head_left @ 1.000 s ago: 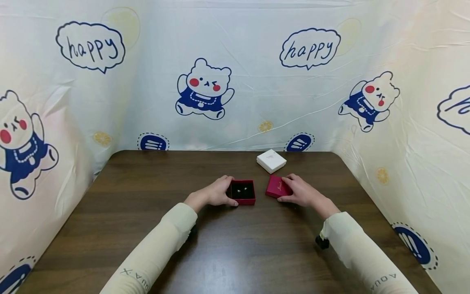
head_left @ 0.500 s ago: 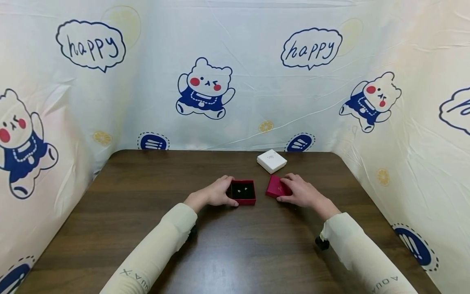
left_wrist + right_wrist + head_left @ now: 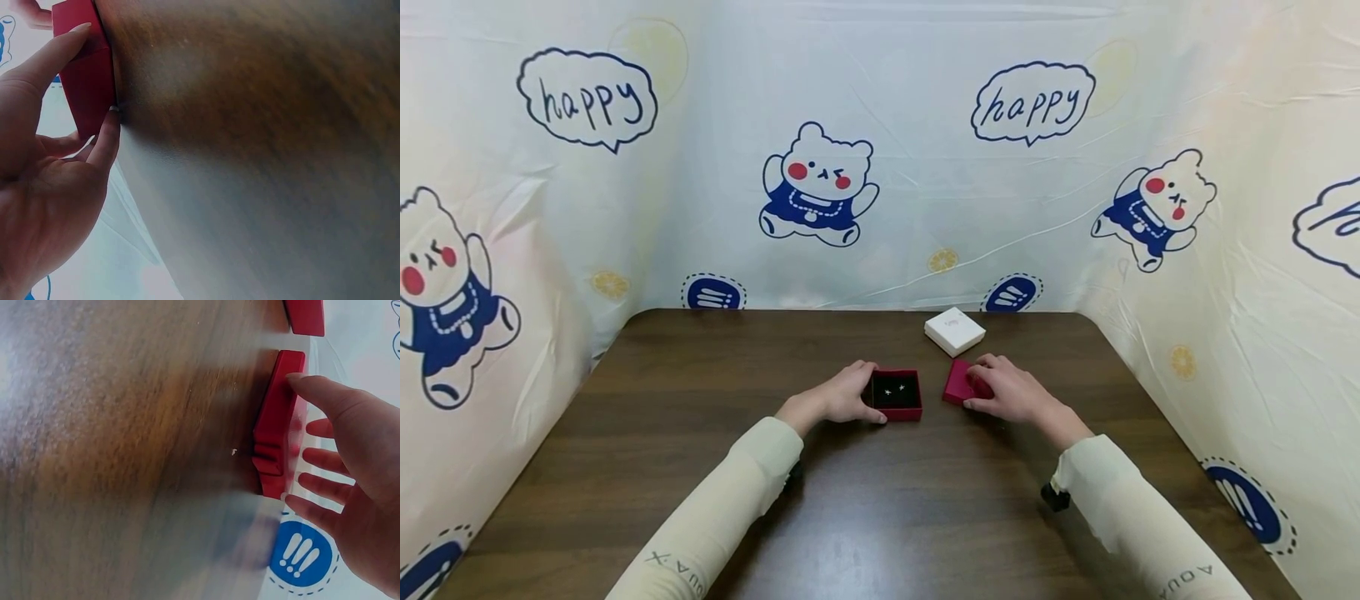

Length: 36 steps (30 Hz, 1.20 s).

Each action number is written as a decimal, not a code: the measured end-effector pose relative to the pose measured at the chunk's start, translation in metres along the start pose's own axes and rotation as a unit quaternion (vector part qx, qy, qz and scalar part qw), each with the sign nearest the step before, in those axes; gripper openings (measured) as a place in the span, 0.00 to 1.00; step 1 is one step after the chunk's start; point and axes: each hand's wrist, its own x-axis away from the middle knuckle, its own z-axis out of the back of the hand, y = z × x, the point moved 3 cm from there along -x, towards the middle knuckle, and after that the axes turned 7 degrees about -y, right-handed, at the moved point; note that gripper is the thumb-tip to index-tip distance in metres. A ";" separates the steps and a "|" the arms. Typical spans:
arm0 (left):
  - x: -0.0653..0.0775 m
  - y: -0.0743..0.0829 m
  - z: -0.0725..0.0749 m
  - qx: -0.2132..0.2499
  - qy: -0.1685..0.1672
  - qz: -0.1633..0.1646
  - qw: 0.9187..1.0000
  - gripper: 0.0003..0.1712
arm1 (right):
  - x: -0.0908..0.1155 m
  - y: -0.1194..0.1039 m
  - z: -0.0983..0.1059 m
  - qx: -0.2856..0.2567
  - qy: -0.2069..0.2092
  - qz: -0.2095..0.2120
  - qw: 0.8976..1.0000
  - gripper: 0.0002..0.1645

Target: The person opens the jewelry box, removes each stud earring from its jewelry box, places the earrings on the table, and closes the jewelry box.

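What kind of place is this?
Probably a makeshift indoor tabletop recording booth, not a lived-in room: creased pale plastic-looking sheeting with printed blue-and-white cartoon bears lines three sides of a dark brown wood-grain table.

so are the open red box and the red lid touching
Apart. The head view shows a strip of brown tabletop between the open red box and the red lid.

Tabletop is dark wood grain, smooth with a glossy patch. Open red box and red lid look like smooth card, black insert is matt, tiny studs look like shiny metal. White box reads as matt paperboard, and the backdrop (creases everywhere lol) looks like thin plasticky sheeting
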 end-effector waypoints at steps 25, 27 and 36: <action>0.000 0.001 0.001 -0.009 -0.005 0.003 1.000 0.51 | -0.011 -0.021 0.000 0.036 0.012 0.047 0.998 0.26; 0.000 0.001 0.001 -0.008 -0.006 0.003 1.000 0.51 | -0.013 -0.023 0.000 0.038 0.013 0.051 0.998 0.26; 0.000 0.001 0.000 -0.005 -0.005 0.006 1.000 0.51 | -0.020 -0.031 -0.002 0.027 -0.002 0.052 0.998 0.28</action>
